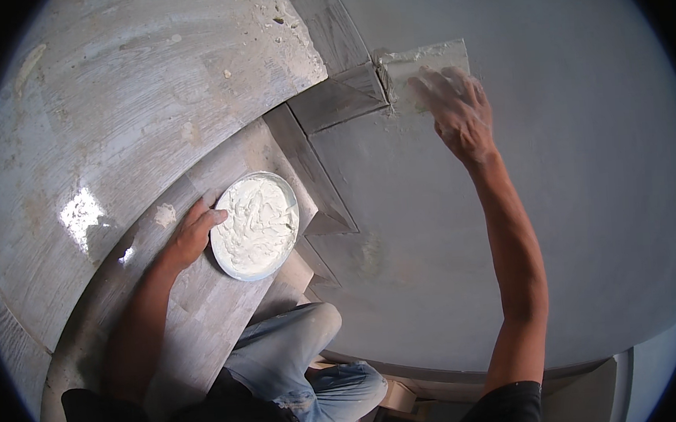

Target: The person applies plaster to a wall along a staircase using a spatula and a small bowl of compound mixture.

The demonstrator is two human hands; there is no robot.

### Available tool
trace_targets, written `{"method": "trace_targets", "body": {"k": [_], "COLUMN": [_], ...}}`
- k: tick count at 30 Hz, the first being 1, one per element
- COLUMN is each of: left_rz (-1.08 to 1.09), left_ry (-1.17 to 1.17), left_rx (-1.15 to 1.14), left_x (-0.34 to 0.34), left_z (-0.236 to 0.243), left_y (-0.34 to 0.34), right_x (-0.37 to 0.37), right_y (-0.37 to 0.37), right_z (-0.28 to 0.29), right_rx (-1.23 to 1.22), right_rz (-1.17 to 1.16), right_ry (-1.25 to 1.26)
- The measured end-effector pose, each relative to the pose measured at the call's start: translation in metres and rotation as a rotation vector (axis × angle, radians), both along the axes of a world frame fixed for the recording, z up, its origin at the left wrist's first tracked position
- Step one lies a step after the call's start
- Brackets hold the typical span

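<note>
My left hand (194, 234) grips the rim of a round bowl (295, 248), thumb over the edge, above a stair tread. White filler paste (254, 224) with a ridged, stirred surface fills it. On the grey wall (424, 229), my right arm is stretched far out. My right hand (459, 111), its fingers dusted white and a little blurred, is closed on a wide, pale putty knife (425, 55). The blade lies against the wall beside the corner of the wood-look stair skirting (346, 98). Smeared filler shows along the blade's left edge and far edge.
Wood-look stair treads (151, 60), dusty and spotted with dried filler, step down on the left. More stepped skirting (317, 189) runs along the wall. A pale smudge (369, 257) marks the wall. My bent knees in jeans (292, 345) are at the bottom.
</note>
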State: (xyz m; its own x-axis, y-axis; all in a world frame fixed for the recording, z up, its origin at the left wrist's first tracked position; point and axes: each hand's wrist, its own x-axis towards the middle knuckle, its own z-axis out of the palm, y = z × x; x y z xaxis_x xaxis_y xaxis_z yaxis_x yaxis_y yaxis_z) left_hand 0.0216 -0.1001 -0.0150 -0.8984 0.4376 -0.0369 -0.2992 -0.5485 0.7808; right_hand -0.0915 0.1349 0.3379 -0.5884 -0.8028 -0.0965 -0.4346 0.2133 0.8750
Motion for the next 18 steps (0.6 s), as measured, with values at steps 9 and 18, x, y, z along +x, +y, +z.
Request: {"method": "trace_targets", "body": {"k": [9, 18], "left_rz": [-0.002, 0.016], "left_ry": [-0.027, -0.041], "left_rx": [-0.017, 0.026], "left_x": [0.0, 0.0], "left_z": [0.008, 0.0], "left_y": [-0.003, 0.002], "right_x": [-0.011, 0.011], "right_y": [0.015, 0.01], "right_z": [-0.012, 0.001], "right_rx": [-0.016, -0.057], "right_rz": [0.028, -0.029], "right_ry": [0.013, 0.014]}}
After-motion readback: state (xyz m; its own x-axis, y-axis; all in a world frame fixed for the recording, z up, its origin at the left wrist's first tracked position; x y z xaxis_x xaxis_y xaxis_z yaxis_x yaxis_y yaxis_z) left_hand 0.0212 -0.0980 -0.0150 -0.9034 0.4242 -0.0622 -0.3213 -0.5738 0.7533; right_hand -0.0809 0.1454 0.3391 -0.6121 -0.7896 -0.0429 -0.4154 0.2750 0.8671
